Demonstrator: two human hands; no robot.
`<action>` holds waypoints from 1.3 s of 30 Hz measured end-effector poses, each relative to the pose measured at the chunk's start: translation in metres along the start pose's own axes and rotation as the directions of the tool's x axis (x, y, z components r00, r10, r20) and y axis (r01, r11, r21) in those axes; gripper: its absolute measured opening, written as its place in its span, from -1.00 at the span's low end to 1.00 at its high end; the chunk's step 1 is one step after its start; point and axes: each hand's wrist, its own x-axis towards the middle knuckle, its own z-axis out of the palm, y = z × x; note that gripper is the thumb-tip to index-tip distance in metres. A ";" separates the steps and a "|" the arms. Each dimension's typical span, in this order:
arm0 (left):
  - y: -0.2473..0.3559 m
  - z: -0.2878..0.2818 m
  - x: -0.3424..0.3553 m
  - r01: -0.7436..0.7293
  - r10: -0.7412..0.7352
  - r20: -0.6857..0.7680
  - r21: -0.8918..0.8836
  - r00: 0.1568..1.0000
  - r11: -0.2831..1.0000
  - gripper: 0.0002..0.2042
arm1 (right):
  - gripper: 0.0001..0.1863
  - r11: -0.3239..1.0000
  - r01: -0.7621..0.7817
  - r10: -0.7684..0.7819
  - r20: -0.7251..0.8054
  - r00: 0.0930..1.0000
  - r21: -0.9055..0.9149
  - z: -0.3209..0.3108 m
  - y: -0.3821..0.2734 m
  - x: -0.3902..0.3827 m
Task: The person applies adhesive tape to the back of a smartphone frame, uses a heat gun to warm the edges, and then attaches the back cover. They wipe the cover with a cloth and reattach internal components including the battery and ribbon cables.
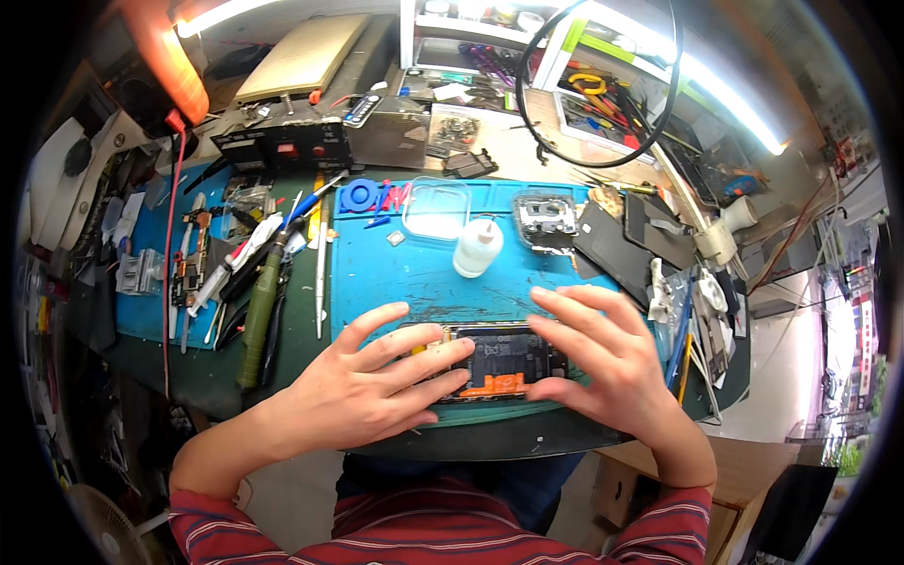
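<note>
An opened phone (pixel 494 358) lies flat near the front edge of the blue work mat, its dark battery and an orange strip along its lower side exposed. Over its left end my left hand (pixel 377 381) rests palm down, fingers spread and stretched across the frame. My right hand (pixel 607 363) is at the other end, with its thumb by the lower edge and its fingers extended over the upper corner. Both hands partly cover the phone's ends. Beyond the phone stands a white squeeze bottle (pixel 478 250), beside a clear plastic dish (pixel 436 209).
A clear case with phone parts (pixel 546 221) sits on the mat's far right. Dark phone panels (pixel 612 240) lie beside it. On the left are a green-handled tool (pixel 259 320), tweezers (pixel 321 273) and a red cable (pixel 172 254). A black ring (pixel 520 85) hangs at the back.
</note>
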 end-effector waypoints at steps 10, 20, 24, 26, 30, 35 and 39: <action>0.011 0.001 0.015 -0.016 0.015 -0.010 -0.068 1.000 0.998 -0.36 | -0.38 0.996 0.056 -0.049 0.098 0.994 -0.067 0.018 -0.018 -0.035; 0.016 -0.002 0.019 0.028 -0.040 -0.121 -0.106 0.992 0.994 -0.53 | -0.86 0.963 -0.158 0.193 -0.154 0.969 0.217 0.007 0.006 -0.007; 0.002 -0.012 0.011 0.062 -0.108 -0.314 -0.153 0.943 0.986 -0.62 | -0.47 0.918 -0.325 0.358 -0.125 0.925 0.228 0.004 0.009 0.028; -0.011 -0.023 0.007 0.182 -0.207 -0.364 -0.102 0.908 0.978 -0.66 | -0.39 0.950 -0.273 0.298 -0.187 0.936 0.150 0.022 0.001 0.052; -0.031 -0.036 0.005 0.289 -0.294 -0.420 -0.079 0.858 0.954 -0.68 | -0.46 0.970 -0.229 0.241 -0.216 0.946 0.076 0.053 0.001 0.074; -0.054 -0.037 -0.003 0.331 -0.330 -0.481 -0.085 0.812 0.940 -0.68 | -0.58 0.889 -0.387 0.436 -0.196 0.878 0.243 0.038 0.025 0.092; -0.058 -0.031 0.000 0.342 -0.355 -0.500 -0.122 0.790 0.932 -0.67 | -0.56 0.876 -0.413 0.478 -0.345 0.808 0.248 0.032 0.108 0.115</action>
